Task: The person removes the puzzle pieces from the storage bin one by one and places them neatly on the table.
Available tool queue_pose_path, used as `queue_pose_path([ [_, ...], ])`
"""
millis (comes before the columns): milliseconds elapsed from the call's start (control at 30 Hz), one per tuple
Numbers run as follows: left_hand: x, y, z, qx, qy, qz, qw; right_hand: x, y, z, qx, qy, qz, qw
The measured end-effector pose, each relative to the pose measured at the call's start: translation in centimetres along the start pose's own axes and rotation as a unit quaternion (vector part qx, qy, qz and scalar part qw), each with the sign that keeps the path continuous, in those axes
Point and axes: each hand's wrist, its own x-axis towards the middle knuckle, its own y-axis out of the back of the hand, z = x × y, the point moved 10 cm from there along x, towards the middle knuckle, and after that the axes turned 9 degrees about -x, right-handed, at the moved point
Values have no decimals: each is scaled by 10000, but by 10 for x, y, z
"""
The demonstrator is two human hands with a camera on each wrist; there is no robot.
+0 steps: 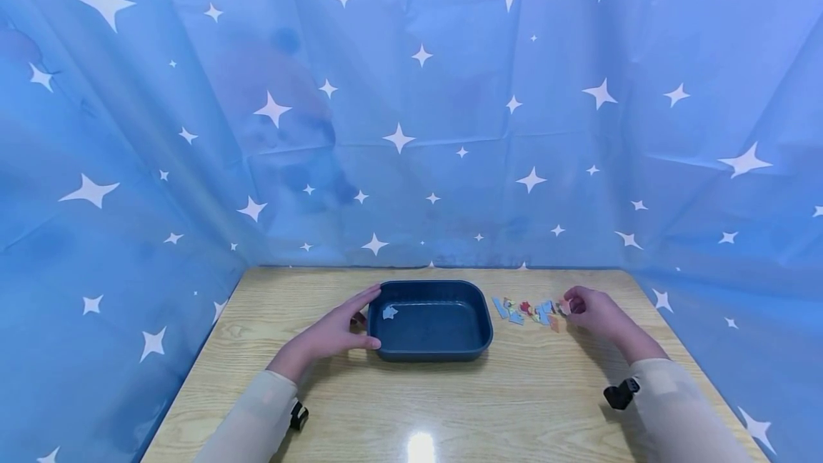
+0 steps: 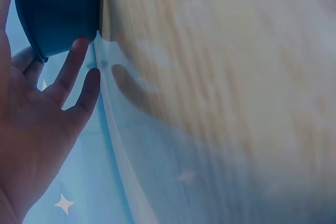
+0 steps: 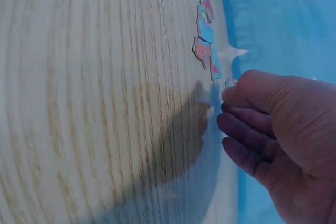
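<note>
My left hand (image 1: 334, 327) holds the left end of a dark blue rectangular tray (image 1: 427, 356), thumb at its near corner and forefinger along the far one. In the left wrist view, fingers (image 2: 71, 72) lie against the tray's outer wall (image 2: 58, 14). A light blue jigsaw piece (image 1: 389, 312) lies inside the tray at the left. To the tray's right, my right hand (image 1: 594, 313) pinches a small jigsaw piece (image 3: 230, 83) between thumb and forefinger, mostly covered by the thumb. Several flat, colourful jigsaw pieces (image 1: 515, 317) form a loose row between the tray and this hand.
Everything stands on a light wood-grain table (image 1: 482, 413). A blue curtain with white stars (image 1: 411, 91) hangs behind the table's far edge and along both sides. Black wrist straps (image 1: 620, 394) sit over pale sleeves.
</note>
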Motion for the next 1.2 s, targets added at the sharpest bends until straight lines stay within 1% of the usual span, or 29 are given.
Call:
queue_pose_path([
  [167, 0, 0, 1, -12, -14, 0, 10000, 2, -3, 4, -113, -82, -45, 9999],
  [367, 0, 1, 0, 27, -8, 1, 10000, 2, -5, 3, -114, -57, -101, 9999],
  [567, 0, 1, 0, 43, -12, -14, 10000, 3, -7, 3, -146, -138, -141, 9997],
  [867, 0, 1, -1, 10, 6, 0, 10000, 4, -5, -2, -190, -34, -121, 9997],
  [1033, 0, 1, 0, -19, 14, 5, 10000, 5, -6, -1, -214, -72, -145, 9996],
  [1200, 0, 1, 1, -20, 7, -2, 10000, 4, -6, 1, -279, 0, -166, 9995],
])
